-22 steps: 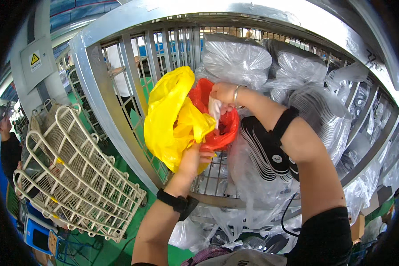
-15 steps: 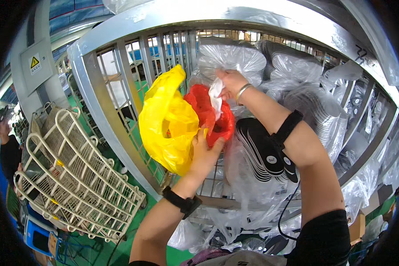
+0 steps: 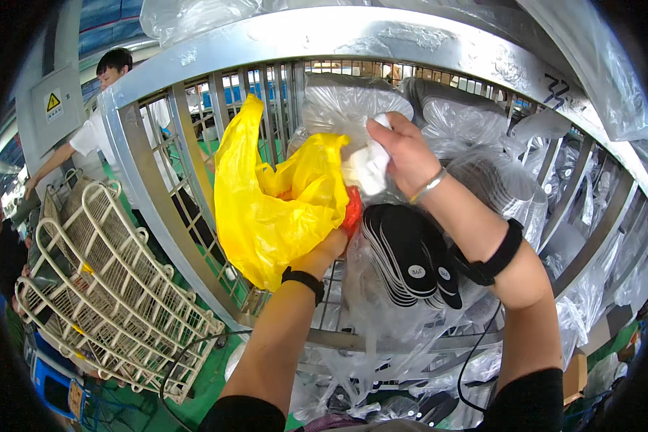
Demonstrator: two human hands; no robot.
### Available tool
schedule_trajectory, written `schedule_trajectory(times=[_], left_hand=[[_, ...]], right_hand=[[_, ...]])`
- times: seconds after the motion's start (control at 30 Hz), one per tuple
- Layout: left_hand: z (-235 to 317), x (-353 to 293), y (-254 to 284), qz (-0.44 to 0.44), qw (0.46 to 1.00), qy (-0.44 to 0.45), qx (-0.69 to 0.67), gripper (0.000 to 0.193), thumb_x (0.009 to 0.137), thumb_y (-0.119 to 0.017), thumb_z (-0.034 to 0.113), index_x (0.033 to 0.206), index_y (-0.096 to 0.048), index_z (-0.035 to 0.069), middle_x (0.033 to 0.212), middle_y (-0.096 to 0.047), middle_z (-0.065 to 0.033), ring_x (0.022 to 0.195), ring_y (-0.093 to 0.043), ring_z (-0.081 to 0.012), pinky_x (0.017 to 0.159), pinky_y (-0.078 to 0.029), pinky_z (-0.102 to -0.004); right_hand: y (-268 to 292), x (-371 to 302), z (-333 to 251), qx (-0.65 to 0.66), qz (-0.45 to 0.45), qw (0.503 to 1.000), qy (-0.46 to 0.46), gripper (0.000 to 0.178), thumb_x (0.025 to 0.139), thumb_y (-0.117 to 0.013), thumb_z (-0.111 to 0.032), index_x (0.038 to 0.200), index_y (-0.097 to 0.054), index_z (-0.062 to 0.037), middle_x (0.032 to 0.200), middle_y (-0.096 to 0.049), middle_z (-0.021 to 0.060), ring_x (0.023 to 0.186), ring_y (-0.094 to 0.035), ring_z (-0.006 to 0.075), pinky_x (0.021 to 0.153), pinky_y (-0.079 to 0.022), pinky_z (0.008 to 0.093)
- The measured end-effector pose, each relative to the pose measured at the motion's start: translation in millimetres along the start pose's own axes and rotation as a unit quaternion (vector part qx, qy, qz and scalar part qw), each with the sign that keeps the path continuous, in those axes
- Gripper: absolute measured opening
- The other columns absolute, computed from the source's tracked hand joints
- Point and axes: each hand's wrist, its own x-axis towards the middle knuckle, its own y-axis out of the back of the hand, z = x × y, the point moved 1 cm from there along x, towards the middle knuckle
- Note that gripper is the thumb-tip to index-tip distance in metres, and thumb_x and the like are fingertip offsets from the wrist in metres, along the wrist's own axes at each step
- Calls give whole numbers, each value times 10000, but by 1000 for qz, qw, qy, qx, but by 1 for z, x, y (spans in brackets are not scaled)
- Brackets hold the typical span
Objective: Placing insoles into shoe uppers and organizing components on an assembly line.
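Observation:
A bright yellow plastic bag (image 3: 270,223) is spread above the left part of the metal cage. My left hand (image 3: 332,245) is at its lower right side, closed on it, with the fingers hidden among the folds. A strip of a red plastic bag (image 3: 352,209) shows beside that hand, and the yellow bag covers most of the rest. My right hand (image 3: 410,157) is closed on a crumpled white piece, like tissue or cloth (image 3: 368,167), just right of the yellow bag's mouth. Below it, black insoles (image 3: 403,252) stand fanned in a stack in clear plastic.
The cage's metal rim (image 3: 324,36) curves around the far side. Clear-wrapped bundles (image 3: 352,101) and more insoles (image 3: 497,180) fill it. White wire racks (image 3: 115,288) stand at left on the green floor. A person in a white shirt (image 3: 97,137) is beyond them.
My right hand has drawn the white piece up and right, away from the red bag. The yellow bag has shifted over the red one. A person in white has appeared at the far left.

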Motion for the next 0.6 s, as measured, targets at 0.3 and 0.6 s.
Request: schedule_trajectory(times=[0.3,0.6], left_hand=[[45,19,14,-6,984,2,178,867,570,-695,183,1272,-201,60,1368,-54,-187,1248,-79,-402,1009,-150,-461],[26,19,10,-216,953,78,198,783,650,-625,255,1296,-210,101,1187,-428,-206,1157,-365,-306,962,-233,-466]], right_hand=[[57,-33,-12,-54,47,997,-12,198,798,-526,-87,978,-499,-9,762,-542,39,617,-503,100,545,-419,227],[56,-45,-3,-36,30,995,-91,345,786,-543,-151,1081,-463,9,893,-544,68,782,-509,126,666,-420,247]])
